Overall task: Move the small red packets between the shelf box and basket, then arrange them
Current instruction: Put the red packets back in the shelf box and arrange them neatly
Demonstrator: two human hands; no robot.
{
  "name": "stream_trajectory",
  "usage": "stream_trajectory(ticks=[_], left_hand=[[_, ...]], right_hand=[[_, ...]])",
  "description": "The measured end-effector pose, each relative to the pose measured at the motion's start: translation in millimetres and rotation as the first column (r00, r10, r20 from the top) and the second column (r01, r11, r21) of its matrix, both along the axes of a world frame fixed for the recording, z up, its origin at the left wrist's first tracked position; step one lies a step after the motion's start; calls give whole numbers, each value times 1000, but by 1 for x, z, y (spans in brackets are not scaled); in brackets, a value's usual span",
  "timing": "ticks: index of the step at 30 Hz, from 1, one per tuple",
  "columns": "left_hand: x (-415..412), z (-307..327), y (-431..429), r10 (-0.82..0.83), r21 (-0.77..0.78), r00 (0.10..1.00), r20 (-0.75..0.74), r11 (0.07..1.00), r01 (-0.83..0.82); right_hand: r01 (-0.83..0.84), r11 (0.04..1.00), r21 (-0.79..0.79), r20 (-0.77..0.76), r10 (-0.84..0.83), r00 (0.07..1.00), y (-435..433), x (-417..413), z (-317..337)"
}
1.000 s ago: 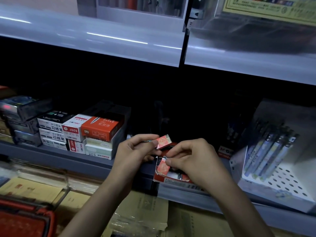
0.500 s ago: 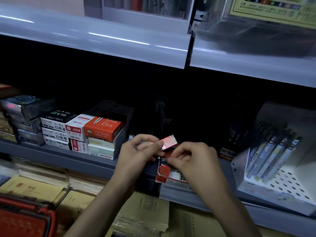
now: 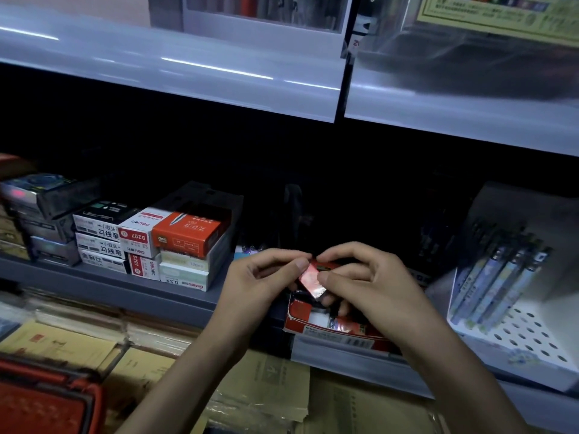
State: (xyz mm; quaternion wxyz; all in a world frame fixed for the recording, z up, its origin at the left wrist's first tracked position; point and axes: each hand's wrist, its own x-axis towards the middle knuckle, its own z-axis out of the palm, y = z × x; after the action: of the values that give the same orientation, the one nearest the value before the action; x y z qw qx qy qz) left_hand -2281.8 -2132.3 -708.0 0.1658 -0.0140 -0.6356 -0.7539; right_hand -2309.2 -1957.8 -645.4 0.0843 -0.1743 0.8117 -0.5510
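Note:
A small red packet is pinched between my left hand and my right hand, tilted, just above the red shelf box. The box sits at the front edge of the grey shelf and holds more red packets, partly hidden under my right fingers. The red basket shows at the bottom left corner, low and away from both hands.
Stacked stationery boxes stand on the shelf to the left. A white display of pens stands to the right. Brown paper envelopes lie on the lower level. A pale shelf edge overhangs above.
The packet has come down from my left fingertips to between both hands, now tilted. My right hand rose from the box to grip it.

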Motion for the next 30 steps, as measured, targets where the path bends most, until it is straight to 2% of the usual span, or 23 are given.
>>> stream_trajectory(ticks=[3,6,9,12,15,20,30], left_hand=[[-3,-2,0,52,-35,999,13,998,-51],[-8,-4,-2,110,35,992,54,993,-112],[-12,-6,-3,122,106,989,88,986,-131],[-13,-8,-4,104,108,989,102,988,-115],[-15,-9,-4,93,102,990,106,989,-104],[-16,-9,-4,78,134,991,110,987,-93],[-13,-9,-4,83,110,990,113,989,-95]], right_hand=[[24,1000,6,3,-24,1000,2,1,0],[41,999,23,57,-42,997,4,1,0],[-19,999,45,171,12,985,6,4,3],[-67,995,75,204,51,978,9,4,2],[-76,989,129,178,52,983,7,5,1],[-1,967,256,12,-3,1000,-2,6,-6],[1,946,325,-25,8,1000,-5,8,-8]])
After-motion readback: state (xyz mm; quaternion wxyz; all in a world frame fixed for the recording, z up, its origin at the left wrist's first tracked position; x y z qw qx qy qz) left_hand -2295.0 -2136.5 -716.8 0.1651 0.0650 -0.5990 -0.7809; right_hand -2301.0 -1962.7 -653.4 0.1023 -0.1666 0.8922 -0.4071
